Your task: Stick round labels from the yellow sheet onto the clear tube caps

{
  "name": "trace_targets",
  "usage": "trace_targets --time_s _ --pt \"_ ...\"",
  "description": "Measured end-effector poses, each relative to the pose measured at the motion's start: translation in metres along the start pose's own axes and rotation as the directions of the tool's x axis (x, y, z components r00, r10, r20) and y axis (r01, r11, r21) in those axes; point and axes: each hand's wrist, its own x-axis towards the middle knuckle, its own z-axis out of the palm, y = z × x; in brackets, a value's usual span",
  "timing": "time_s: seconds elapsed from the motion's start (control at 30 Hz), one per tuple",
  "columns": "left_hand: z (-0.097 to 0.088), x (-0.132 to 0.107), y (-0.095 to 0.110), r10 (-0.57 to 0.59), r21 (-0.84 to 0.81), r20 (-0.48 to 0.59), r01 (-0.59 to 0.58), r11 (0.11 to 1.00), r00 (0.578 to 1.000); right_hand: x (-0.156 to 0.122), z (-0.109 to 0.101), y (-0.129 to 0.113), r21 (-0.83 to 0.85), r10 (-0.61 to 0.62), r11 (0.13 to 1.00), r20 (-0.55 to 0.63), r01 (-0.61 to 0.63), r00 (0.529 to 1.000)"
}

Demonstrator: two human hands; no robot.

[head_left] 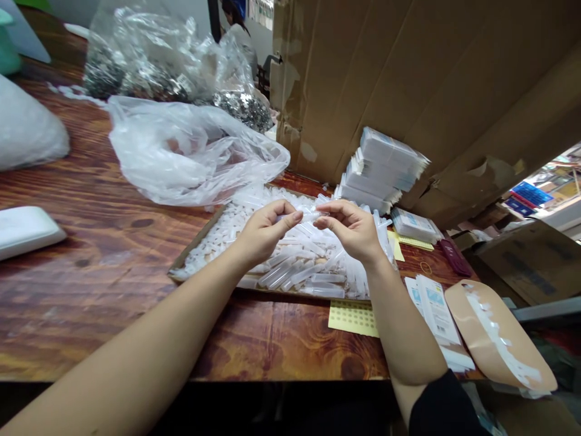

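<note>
Above a shallow cardboard tray [193,257], both of my hands are closed on one small clear plastic tube [310,214]. My left hand [269,227] pinches its left end between thumb and fingers. At the other end, the fingertips of my right hand [351,227] grip it, partly hiding it. Many translucent plastic tubes [290,269] lie in the right part of the tray. Small white plastic pieces [218,239], too small to name, fill its left part.
A crumpled plastic bag [181,154] lies behind the tray; bags of shiny metal pieces [149,79] stand farther back. Stacked printed packets [381,166] lean by a tall cardboard sheet [363,72]. Yellow sticker sheets [353,318] and a beige tray [476,327] are at right. A person [240,39] sits beyond.
</note>
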Motion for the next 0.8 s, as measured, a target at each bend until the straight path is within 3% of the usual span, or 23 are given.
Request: trace_targets --time_s 0.1,0.17,0.23,0.37,0.53,0.7,0.8 --pt "-0.001 0.0 0.002 0.016 0.042 0.012 -0.017 0.999 1.0 -0.002 0.002 -0.004 -0.225 0.05 0.973 -0.019 -0.053 0.999" --pt "-0.002 0.0 0.003 0.006 0.034 0.021 -0.006 0.999 1.0 -0.003 0.004 -0.005 -0.328 -0.01 0.945 -0.033 -0.002 0.999" --pt "-0.004 0.001 0.005 -0.006 0.006 0.026 0.006 1.0 1.0 -0.003 0.006 -0.004 -0.335 -0.081 0.94 -0.014 0.072 0.997" --pt "-0.006 0.002 0.009 -0.022 0.005 0.059 0.022 1.0 0.998 -0.004 0.01 -0.002 -0.345 -0.007 0.939 -0.04 -0.007 0.999" --pt "-0.006 0.002 0.014 -0.064 -0.018 0.087 0.066 0.998 0.994 -0.007 0.009 -0.005 -0.385 -0.041 0.922 0.016 0.044 0.999" --pt "-0.003 -0.001 0.017 -0.106 -0.076 0.109 0.114 0.99 0.988 -0.008 0.011 -0.008 -0.319 -0.031 0.947 -0.006 0.027 1.0" --pt "-0.002 -0.003 0.016 -0.096 -0.027 0.094 0.098 0.995 0.991 -0.008 0.017 -0.003 -0.105 0.163 0.981 -0.008 -0.163 0.987"
